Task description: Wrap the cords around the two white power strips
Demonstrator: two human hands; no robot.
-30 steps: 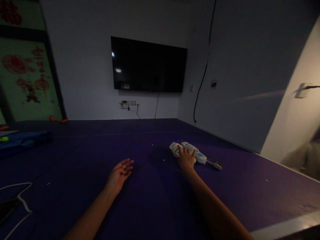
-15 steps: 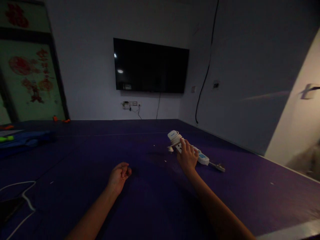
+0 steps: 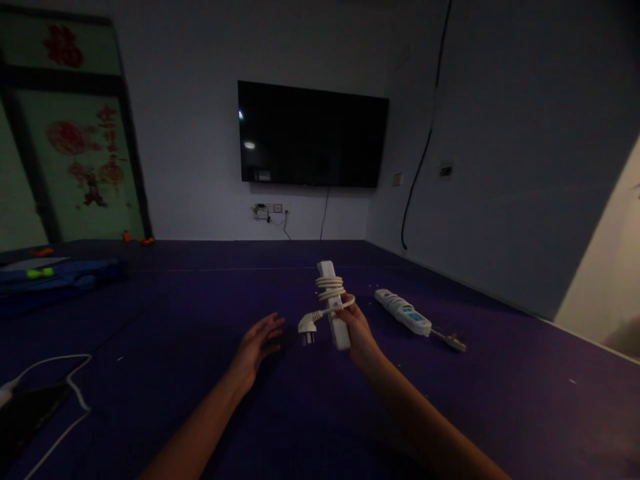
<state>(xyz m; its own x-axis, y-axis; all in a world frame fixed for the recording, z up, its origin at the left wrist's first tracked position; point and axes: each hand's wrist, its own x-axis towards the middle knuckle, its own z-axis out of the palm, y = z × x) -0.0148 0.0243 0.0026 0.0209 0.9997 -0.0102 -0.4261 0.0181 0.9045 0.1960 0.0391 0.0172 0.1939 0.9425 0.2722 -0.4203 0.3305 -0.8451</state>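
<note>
A white power strip (image 3: pixel 340 331) with its cord wound around it is gripped in my right hand (image 3: pixel 361 333), raised above the purple surface. Its plug (image 3: pixel 307 327) hangs to the left, prongs pointing down. Just left of that plug is my left hand (image 3: pixel 256 345), fingers spread, holding nothing. A second white power strip (image 3: pixel 404 313), also wrapped in its cord and with a blue label, lies on the surface to the right of my right hand. Its plug (image 3: pixel 455 343) rests at the near right end.
On the purple surface (image 3: pixel 200 313), a dark phone-like device (image 3: pixel 33 413) with a white cable (image 3: pixel 75 387) lies at near left. Blue cloth (image 3: pixel 85 272) is farther left, orange items (image 3: pixel 145 241) behind it. A television (image 3: pixel 313 137) hangs on the far wall; a black cable (image 3: pixel 419 167) runs down the right wall.
My right hand has lifted one power strip off the other and brought it left and nearer, turning it. My left hand has opened its fingers and shifted right. The view has turned slightly left.
</note>
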